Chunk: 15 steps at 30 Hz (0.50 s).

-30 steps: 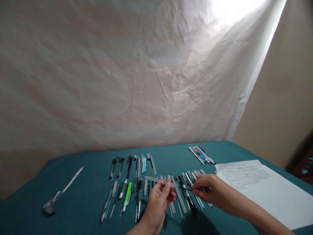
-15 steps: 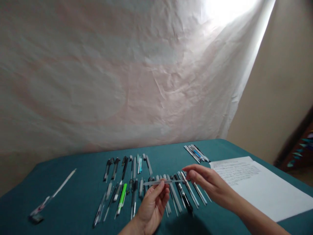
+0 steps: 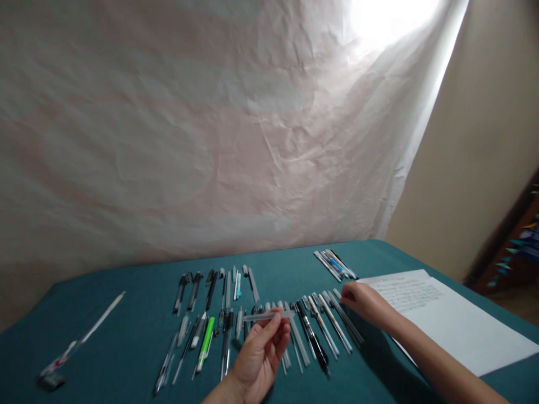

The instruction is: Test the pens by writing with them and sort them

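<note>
My left hand (image 3: 263, 350) pinches a frosted, translucent pen barrel (image 3: 266, 316) between thumb and fingers. It holds the barrel level above the near row of pens. My right hand (image 3: 364, 300) is closed, its fingers curled down by the top of a clear tube (image 3: 348, 320) at the row's right end. What its fingertips grip, if anything, is hidden. Left of that tube lie white-and-clear pens (image 3: 334, 322) and a black pen (image 3: 314, 336). A bright green pen (image 3: 206, 344) lies to the left of my left hand.
A farther row of pens and parts includes a black pen (image 3: 211, 290). A small bunch of pens (image 3: 336, 265) lies at the back right. Handwritten paper sheets (image 3: 458, 331) lie on the right. A clear wrapper-like item (image 3: 63, 362) is at far left, on the green tablecloth (image 3: 105, 359).
My right hand has moved right and down, away from the barrel, to the row's right end. A thin piece no longer sticks out of the barrel. My left hand stays nearly still.
</note>
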### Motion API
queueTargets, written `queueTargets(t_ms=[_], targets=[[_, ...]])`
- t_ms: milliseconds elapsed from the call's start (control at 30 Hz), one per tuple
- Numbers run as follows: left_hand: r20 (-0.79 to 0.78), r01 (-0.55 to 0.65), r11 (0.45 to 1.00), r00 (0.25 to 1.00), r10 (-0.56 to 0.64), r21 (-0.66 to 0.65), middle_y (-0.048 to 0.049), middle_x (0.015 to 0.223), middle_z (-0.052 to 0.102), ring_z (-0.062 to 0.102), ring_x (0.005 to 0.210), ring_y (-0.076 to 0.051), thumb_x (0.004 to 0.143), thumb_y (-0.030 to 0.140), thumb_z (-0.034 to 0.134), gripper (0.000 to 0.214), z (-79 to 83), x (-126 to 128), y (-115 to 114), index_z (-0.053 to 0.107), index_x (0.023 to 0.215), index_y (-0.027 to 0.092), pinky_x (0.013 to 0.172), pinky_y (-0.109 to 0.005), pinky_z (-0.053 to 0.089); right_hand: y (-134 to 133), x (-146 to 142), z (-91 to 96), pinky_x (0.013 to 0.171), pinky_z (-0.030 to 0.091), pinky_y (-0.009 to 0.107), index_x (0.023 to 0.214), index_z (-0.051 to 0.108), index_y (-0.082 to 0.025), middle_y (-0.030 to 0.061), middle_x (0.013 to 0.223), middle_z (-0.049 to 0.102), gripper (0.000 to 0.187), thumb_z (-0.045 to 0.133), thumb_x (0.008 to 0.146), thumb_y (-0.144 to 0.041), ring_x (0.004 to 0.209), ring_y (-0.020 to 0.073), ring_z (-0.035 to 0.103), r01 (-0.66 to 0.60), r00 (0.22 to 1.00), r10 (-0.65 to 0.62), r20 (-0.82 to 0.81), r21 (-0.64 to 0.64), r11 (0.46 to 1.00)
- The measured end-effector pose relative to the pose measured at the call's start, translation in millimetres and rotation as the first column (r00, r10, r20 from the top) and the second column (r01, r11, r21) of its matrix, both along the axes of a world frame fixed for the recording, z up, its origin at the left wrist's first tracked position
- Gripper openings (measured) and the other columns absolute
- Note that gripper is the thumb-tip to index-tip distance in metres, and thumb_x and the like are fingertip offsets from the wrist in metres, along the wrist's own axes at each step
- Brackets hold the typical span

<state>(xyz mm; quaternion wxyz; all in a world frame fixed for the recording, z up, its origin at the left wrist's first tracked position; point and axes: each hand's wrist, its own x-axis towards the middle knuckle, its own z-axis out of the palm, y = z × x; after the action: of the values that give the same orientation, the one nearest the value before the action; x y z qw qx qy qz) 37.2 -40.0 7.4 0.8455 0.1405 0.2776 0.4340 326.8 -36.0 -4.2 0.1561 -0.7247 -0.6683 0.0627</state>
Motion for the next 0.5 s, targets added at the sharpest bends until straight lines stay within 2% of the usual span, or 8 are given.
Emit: queueTargets(t_ms=[167, 333, 433, 500], targets=[[0.004, 0.004, 0.999, 1.0, -0.004, 0.043, -0.0081, 0.077, 0.067, 0.065, 0.065, -0.011, 0.078, 0.005, 0.054, 0.012, -2.2, 0, -1, 0.058, 0.088, 0.011, 0.061, -0.019, 0.055, -1, -2, -6.0, 0.058, 0.031, 0.021, 0.073, 0.059, -0.017, 0.0035, 0.069, 0.061, 0.011, 0.049, 0.071, -0.015, 0.064, 0.0143, 0.053, 0.025, 0.999, -0.024, 0.044, -0.023, 0.999], [-0.015, 0.018, 0.998, 1.0, -0.017, 0.066, -0.0075, 0.076, 0.067, 0.065, 0.065, -0.012, 0.077, 0.005, 0.056, 0.014, -3.0, 1, -3, 0.058, 0.089, 0.011, 0.06, -0.019, 0.055, 1, 0, -11.1, 0.056, 0.03, 0.022, 0.073, 0.058, -0.016, 0.0045, 0.069, 0.061, 0.011, 0.049, 0.068, -0.013, 0.064, 0.0146, 0.053, 0.017, 0.997, -0.018, 0.071, 0.009, 1.0], [-0.019, 0.03, 0.996, 0.999, -0.028, 0.082, -0.0088, 0.078, 0.067, 0.065, 0.066, -0.012, 0.077, 0.005, 0.057, 0.014, -3.0, 2, -4, 0.057, 0.089, 0.011, 0.063, -0.02, 0.054, 1, -2, -5.4, 0.057, 0.031, 0.022, 0.071, 0.058, -0.016, 0.0042, 0.067, 0.061, 0.012, 0.049, 0.065, -0.011, 0.064, 0.0151, 0.054, 0.031, 0.997, -0.033, 0.073, 0.026, 0.999], [-0.024, 0.035, 0.995, 0.999, -0.033, 0.09, -0.0092, 0.079, 0.067, 0.065, 0.066, -0.012, 0.077, 0.005, 0.056, 0.014, -2.9, 2, -4, 0.057, 0.089, 0.011, 0.064, -0.02, 0.054, -1, -10, 5.5, 0.057, 0.032, 0.023, 0.071, 0.059, -0.016, 0.0035, 0.067, 0.061, 0.013, 0.049, 0.065, -0.011, 0.063, 0.0149, 0.053, 0.022, 0.998, -0.025, 0.054, 0.058, 0.998]])
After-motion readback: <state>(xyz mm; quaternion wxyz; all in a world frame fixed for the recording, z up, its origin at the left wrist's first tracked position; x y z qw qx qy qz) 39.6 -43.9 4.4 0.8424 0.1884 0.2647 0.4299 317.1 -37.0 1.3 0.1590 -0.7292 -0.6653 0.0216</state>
